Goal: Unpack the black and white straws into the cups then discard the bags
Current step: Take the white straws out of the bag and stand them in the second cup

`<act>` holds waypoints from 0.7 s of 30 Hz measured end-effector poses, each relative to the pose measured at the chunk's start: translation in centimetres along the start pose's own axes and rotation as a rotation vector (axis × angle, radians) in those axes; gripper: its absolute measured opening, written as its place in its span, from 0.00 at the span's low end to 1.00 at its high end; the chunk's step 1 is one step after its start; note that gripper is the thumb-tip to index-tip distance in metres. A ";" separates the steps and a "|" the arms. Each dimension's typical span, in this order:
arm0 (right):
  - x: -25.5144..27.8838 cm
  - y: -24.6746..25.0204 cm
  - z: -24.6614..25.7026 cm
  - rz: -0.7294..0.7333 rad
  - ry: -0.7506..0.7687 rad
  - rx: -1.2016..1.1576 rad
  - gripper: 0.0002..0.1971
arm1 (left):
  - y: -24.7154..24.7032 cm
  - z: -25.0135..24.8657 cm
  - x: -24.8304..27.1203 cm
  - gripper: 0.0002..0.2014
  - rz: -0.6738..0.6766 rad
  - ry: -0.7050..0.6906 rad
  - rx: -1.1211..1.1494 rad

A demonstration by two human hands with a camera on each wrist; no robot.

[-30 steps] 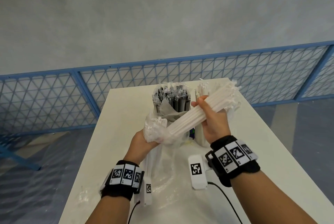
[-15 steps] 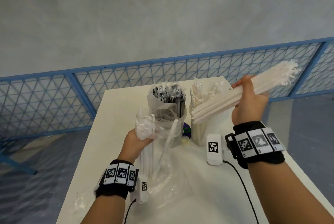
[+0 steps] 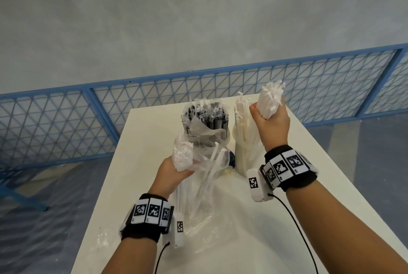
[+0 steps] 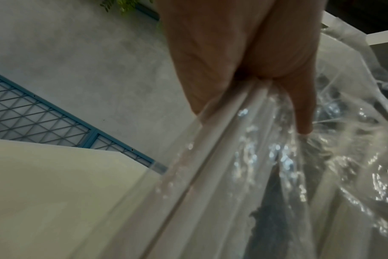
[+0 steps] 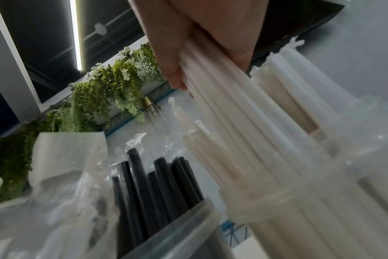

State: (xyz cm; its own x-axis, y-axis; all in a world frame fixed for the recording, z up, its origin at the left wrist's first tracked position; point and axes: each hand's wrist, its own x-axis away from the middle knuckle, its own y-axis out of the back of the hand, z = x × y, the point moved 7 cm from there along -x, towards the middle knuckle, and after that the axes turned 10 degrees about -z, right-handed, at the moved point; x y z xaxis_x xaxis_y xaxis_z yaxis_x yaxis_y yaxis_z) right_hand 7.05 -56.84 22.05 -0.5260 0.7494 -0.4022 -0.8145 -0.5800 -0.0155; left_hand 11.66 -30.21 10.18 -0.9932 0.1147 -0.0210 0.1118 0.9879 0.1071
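Note:
My right hand [image 3: 270,119] grips a bundle of white straws [image 3: 271,99] upright over the right cup [image 3: 244,154], their lower ends going into it among other white straws [image 5: 244,122]. My left hand [image 3: 174,169] grips a clear plastic bag [image 3: 198,172] that still holds several white straws [image 3: 182,156], in front of the left cup [image 3: 204,127]. That cup is packed with wrapped black straws [image 5: 157,177]. In the left wrist view my fingers [image 4: 301,108] clutch the bag's film [image 4: 277,175] round its straws [image 4: 202,157].
The white table [image 3: 287,218] bears both cups near its far end. Loose clear plastic [image 3: 205,229] lies on it between my forearms. A blue mesh fence [image 3: 66,123] and a grey wall stand beyond the table.
My right hand pulled the white straw bundle out of the bag, swung it up and right, then turned it upright over the right cup. My left hand kept the bag.

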 end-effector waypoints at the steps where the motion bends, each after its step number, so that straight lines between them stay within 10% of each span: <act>1: 0.0 0.1 0.4 0.000 0.037 -0.022 0.17 | 0.0 0.0 0.0 0.20 0.003 -0.009 0.009; 15: 1.5 -2.5 -3.7 0.256 0.348 0.458 0.12 | 0.2 0.6 -0.1 0.11 -0.020 -0.003 -0.014; 18: 3.5 -1.0 0.2 0.056 0.489 0.291 0.12 | 0.4 0.4 0.0 0.10 -0.033 -0.008 -0.006; 21: 7.2 -1.7 1.4 0.236 0.503 0.151 0.07 | 0.5 0.2 0.1 0.10 -0.027 -0.006 -0.005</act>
State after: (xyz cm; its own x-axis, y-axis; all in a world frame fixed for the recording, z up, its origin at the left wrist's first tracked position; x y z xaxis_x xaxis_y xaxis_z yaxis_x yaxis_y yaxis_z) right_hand 4.33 -50.01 20.46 -0.5464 0.3392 -0.7658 -0.7344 -0.6336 0.2433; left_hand 11.66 -29.73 9.99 -0.9957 0.0881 -0.0297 0.0844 0.9902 0.1109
